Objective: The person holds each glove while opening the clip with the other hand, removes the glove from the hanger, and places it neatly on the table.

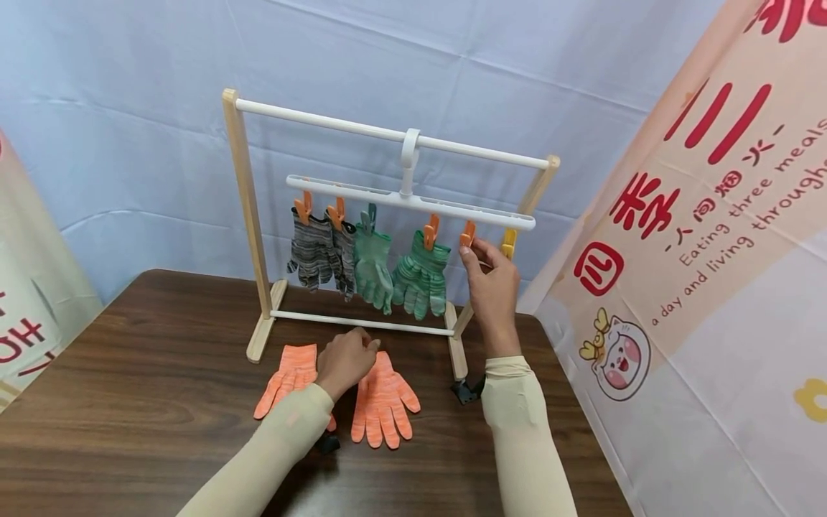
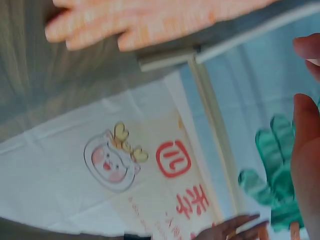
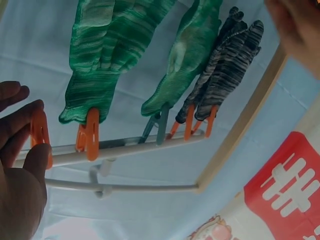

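Observation:
My right hand (image 1: 494,287) pinches an orange clothespin (image 1: 468,233) between thumb and fingers, on the white hanger bar (image 1: 465,211). No glove hangs from this clothespin. Over the table my left hand (image 1: 347,361) hovers with its fingers bent downward, between two orange gloves lying there. One orange glove (image 1: 385,406) has its cuff close by the fingertips; the other orange glove (image 1: 293,373) is partly hidden behind the forearm. In the left wrist view, thumb (image 2: 306,130) and finger stand apart with nothing between them. A green glove (image 1: 423,276) hangs just left of the right hand.
The hanger hooks onto a wooden rack (image 1: 242,201) with white rods. Another green glove (image 1: 372,269) and grey-black gloves (image 1: 313,248) hang farther left. A yellow clothespin (image 1: 509,243) sits at the right end. A printed cloth (image 1: 698,215) borders the table's right side.

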The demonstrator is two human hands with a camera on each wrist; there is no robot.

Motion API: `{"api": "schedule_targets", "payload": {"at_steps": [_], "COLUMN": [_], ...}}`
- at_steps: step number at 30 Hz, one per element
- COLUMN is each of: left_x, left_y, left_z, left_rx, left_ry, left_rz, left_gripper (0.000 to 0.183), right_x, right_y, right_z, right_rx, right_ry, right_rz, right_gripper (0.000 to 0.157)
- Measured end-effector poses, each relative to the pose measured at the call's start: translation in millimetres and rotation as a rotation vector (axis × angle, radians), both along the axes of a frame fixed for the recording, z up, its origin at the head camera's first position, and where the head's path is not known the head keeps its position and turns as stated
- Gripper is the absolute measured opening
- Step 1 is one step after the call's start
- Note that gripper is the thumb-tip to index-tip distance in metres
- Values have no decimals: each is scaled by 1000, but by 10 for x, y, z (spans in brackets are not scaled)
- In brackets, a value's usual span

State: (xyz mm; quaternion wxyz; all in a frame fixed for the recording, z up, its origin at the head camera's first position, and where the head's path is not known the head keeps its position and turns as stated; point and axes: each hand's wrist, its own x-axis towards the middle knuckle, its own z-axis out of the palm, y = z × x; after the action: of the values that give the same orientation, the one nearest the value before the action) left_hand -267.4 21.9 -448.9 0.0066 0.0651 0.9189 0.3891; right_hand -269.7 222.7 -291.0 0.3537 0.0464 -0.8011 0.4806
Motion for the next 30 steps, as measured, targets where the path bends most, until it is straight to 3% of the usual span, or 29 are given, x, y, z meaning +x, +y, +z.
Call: {"api": "schedule_targets", "payload": {"at_steps": [7,14,22,30], "left_x": [48,49,-10,-90], "left_y": [84,168,244,304], "left_z": [318,649,812,950], "left_rx": [87,173,240,239], "left_ry": [146,293,333,418], "left_rz": [-57,-49,-59,-47], "left_gripper": [23,22,32,34], "right_x": [-35,-42,-43,-33], "right_y": [21,20,-30,-134], "right_z": [-65,-119,-156,-165], "right_rx": [10,41,66,93], "right_ry": [-36,-75,-147,-187], "right_rz": [-41,-62,-67,-5], "right_gripper": [36,39,40,50]}}
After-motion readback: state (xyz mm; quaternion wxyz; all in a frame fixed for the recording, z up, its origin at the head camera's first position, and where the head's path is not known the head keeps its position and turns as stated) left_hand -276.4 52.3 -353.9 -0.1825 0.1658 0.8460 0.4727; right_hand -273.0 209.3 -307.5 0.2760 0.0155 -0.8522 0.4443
